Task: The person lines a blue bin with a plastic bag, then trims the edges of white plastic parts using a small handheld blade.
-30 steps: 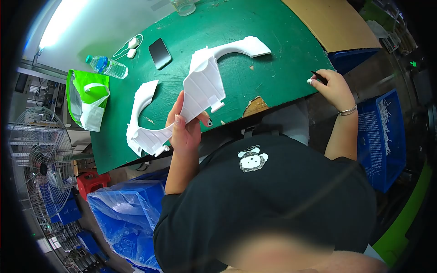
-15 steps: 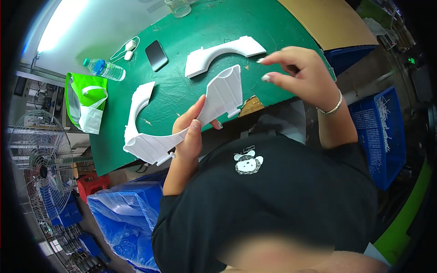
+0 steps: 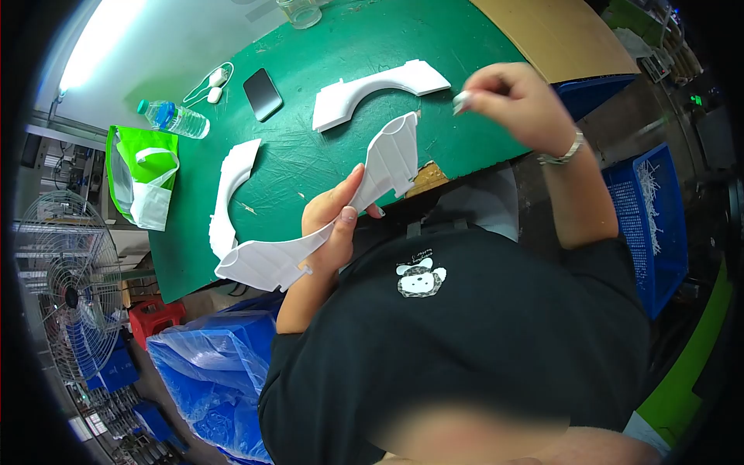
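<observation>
My left hand (image 3: 333,221) grips a curved white plastic part (image 3: 391,159) around its narrow middle, ribbed inner side toward me, above the table's front edge. One wide end points up and right, the other down and left. To the right, my right hand (image 3: 523,105) is raised over the table with thumb and forefinger pinched together; whether something small is between them I cannot make out. Beyond the held part, a similar arched white part (image 3: 380,89) lies on the table. Another curved white part (image 3: 231,194) lies at the left, its lower end close behind the held part.
On the green table (image 3: 302,170) are a phone (image 3: 263,94), a white charger with cable (image 3: 217,85), a water bottle (image 3: 177,118) and a glass (image 3: 301,13). A green bag (image 3: 145,174) is at the left edge. Blue crates (image 3: 651,232) stand right and lower left, beside a fan (image 3: 70,291).
My right thumb and forefinger have closed from apart into a pinch. The white part in my left hand has shifted slightly right and tilted.
</observation>
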Available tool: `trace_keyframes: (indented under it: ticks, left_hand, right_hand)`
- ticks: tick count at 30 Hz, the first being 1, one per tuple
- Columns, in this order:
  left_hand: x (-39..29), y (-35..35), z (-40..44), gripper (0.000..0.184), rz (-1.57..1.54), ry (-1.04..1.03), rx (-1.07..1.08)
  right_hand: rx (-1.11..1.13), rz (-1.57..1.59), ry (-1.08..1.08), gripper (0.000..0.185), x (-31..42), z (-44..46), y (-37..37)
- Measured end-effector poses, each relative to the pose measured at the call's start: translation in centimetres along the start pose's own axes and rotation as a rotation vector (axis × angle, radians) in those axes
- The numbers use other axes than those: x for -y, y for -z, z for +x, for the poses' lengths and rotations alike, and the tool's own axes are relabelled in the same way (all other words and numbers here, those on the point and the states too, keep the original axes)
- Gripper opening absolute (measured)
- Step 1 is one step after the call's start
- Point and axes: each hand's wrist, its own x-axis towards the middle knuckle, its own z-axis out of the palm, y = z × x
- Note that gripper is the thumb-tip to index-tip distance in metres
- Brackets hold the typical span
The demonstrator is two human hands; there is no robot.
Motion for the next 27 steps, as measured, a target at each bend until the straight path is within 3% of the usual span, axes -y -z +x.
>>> trace_keyframes:
  ticks: [2,4,6,8,10,11,12,13,15,17,19,21,23,27]
  left_hand:
    - [0.0,0.2,0.0,0.049,-0.047,0.002,-0.015]
    - [0.0,0.6,-0.1,0.049,-0.094,0.048,-0.051]
    - [0.4,0.7,-0.2,0.049,-0.141,0.062,-0.074]
    - [0.7,0.8,-0.1,0.049,-0.194,0.08,-0.093]
    - [1.1,1.0,0.0,0.05,-0.172,0.078,-0.071]
    - [1.3,0.9,0.2,0.05,-0.188,0.073,-0.056]
    - [1.4,0.9,0.3,0.05,-0.188,0.07,-0.052]
    - [1.6,0.8,0.4,0.05,-0.186,0.07,-0.051]
    - [1.6,0.6,0.8,0.05,-0.192,0.063,-0.042]
    - [1.7,0.5,0.6,0.05,-0.188,0.074,-0.03]
    - [2.2,0.4,0.8,0.051,-0.22,0.074,0.0]
    - [1.8,-0.2,1.2,0.051,-0.205,0.077,-0.016]
    - [1.3,-0.4,1.4,0.051,-0.18,0.087,-0.043]
    - [0.8,-0.7,1.7,0.055,0.006,0.093,0.0]
  right_hand:
    - [-0.263,-0.036,0.001,0.009,-1.1,-1.7,3.9]
    - [-0.498,0.132,-0.184,0.015,-2.0,-4.9,9.0]
    - [-0.554,0.318,-0.151,0.019,-5.3,-9.8,15.5]
    - [-0.217,0.687,-0.09,0.027,-11.1,-15.4,22.9]
    - [-0.449,-0.514,-0.608,0.049,-17.4,-19.8,25.3]
    - [-0.086,-1.069,-1.215,0.077,-16.3,-20.5,25.2]
    - [-0.002,-1.24,-1.394,0.091,-15.5,-21.7,24.8]
    - [-0.015,-1.242,-1.41,0.091,-14.7,-22.1,24.6]
    - [-0.617,-1.068,-1.438,0.097,-13.1,-21.4,23.7]
    - [-0.48,-1.087,-1.49,0.094,-9.8,-19.7,22.2]
    - [-0.667,-1.087,-1.162,0.081,-9.0,-17.5,21.1]
    - [-0.725,-0.955,-0.662,0.059,-10.0,-15.5,19.5]
    - [-0.542,-0.362,-0.635,0.04,-7.6,-12.0,15.4]
    - [-0.215,-0.133,-0.094,0.026,-2.8,-6.3,3.9]
